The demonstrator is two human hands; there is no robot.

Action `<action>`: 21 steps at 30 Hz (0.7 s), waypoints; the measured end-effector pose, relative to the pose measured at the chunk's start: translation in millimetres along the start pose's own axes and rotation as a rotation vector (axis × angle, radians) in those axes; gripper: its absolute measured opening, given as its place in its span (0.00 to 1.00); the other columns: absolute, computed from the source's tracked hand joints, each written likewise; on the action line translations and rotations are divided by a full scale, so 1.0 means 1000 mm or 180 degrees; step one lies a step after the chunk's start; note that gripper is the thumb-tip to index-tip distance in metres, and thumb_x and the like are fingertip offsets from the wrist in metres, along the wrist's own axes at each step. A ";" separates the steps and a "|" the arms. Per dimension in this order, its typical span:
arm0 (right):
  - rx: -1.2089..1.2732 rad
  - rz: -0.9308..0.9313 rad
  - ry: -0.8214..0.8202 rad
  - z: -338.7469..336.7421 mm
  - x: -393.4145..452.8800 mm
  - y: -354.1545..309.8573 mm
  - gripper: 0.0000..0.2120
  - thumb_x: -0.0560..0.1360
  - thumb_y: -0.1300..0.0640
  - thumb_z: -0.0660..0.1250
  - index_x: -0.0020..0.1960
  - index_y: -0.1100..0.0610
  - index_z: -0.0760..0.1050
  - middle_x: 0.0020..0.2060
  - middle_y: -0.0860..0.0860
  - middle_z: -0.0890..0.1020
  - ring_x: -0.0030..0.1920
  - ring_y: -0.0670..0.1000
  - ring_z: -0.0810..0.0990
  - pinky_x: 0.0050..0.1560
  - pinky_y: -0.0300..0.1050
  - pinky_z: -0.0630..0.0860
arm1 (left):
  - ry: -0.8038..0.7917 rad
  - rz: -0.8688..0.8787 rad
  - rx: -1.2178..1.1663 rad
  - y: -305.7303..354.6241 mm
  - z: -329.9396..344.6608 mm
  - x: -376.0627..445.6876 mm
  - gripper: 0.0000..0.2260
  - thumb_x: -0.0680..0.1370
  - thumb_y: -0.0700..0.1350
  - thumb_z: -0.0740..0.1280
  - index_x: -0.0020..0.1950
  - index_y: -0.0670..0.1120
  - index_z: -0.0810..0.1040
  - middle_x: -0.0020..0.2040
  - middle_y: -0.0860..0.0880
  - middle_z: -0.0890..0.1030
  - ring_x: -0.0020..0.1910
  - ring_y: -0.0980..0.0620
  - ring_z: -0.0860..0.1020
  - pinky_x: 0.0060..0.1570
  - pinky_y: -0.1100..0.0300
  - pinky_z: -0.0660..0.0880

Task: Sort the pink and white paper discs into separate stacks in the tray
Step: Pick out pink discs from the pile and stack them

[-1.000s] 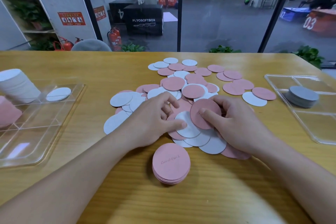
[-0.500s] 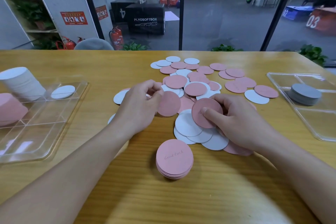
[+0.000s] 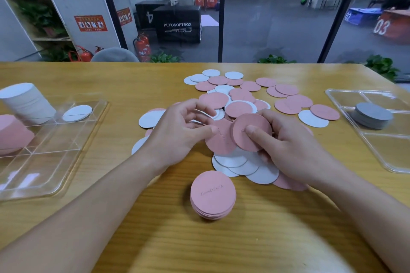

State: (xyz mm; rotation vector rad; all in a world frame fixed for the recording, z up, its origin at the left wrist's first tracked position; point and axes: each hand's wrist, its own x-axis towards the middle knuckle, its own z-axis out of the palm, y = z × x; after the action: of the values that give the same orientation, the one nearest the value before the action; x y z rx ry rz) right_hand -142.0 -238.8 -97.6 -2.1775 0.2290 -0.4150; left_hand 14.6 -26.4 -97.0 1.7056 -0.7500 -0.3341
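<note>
Near edge: a small pink stack point(image 3: 213, 195) sits loose on the counter point(image 3: 255, 246). Beyond it, the left hand point(image 3: 177, 137) pinches one pink disc point(image 3: 220, 139) while the right hand point(image 3: 286, 146) curls its fingers point(image 3: 257, 135) round another point(image 3: 251, 132). Overlapped discs may lift together. The tray point(image 3: 44, 150) lies far left, so carried discs could slip.

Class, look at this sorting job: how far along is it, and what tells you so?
Partly done. The left tray already holds a tall white stack and a pink stack; a small pink pile waits nearby. In hand: the right hand and left hand each grip a pink disc. Left: the mixed scatter.
</note>
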 end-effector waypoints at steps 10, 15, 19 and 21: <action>-0.0171 -0.0283 -0.0196 0.004 0.002 0.008 0.10 0.86 0.47 0.69 0.51 0.52 0.79 0.40 0.52 0.83 0.39 0.56 0.79 0.40 0.55 0.75 | -0.0419 0.0025 -0.0737 0.005 0.017 -0.005 0.11 0.84 0.28 0.68 0.63 0.39 0.82 0.54 0.40 0.90 0.55 0.43 0.89 0.61 0.46 0.85; -0.0305 -0.0106 0.0123 0.000 0.005 0.009 0.12 0.84 0.45 0.70 0.48 0.53 0.80 0.40 0.54 0.83 0.37 0.54 0.76 0.35 0.47 0.71 | -0.0007 0.0514 0.1027 -0.009 0.010 0.017 0.20 0.85 0.30 0.61 0.62 0.49 0.88 0.56 0.54 0.89 0.58 0.55 0.86 0.62 0.55 0.83; -0.0332 -0.0025 0.0156 -0.002 0.004 0.010 0.10 0.84 0.46 0.72 0.47 0.50 0.80 0.37 0.51 0.83 0.32 0.44 0.72 0.33 0.39 0.69 | -0.0600 0.0722 0.2158 -0.016 0.013 0.023 0.26 0.85 0.32 0.59 0.71 0.58 0.84 0.64 0.59 0.85 0.65 0.55 0.78 0.66 0.53 0.75; -0.0318 -0.0008 0.0115 -0.002 0.004 0.009 0.10 0.84 0.46 0.72 0.46 0.49 0.80 0.35 0.48 0.82 0.31 0.44 0.72 0.32 0.39 0.69 | -0.0826 0.0729 0.2549 -0.020 0.013 0.020 0.26 0.84 0.35 0.57 0.72 0.60 0.80 0.68 0.63 0.81 0.67 0.53 0.73 0.69 0.50 0.73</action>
State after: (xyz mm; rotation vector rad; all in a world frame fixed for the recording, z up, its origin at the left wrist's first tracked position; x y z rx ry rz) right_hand -139.0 -247.2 -103.2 -2.2696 0.2720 -0.4533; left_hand 28.4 -47.4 -116.5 2.3091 -1.3858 -0.0888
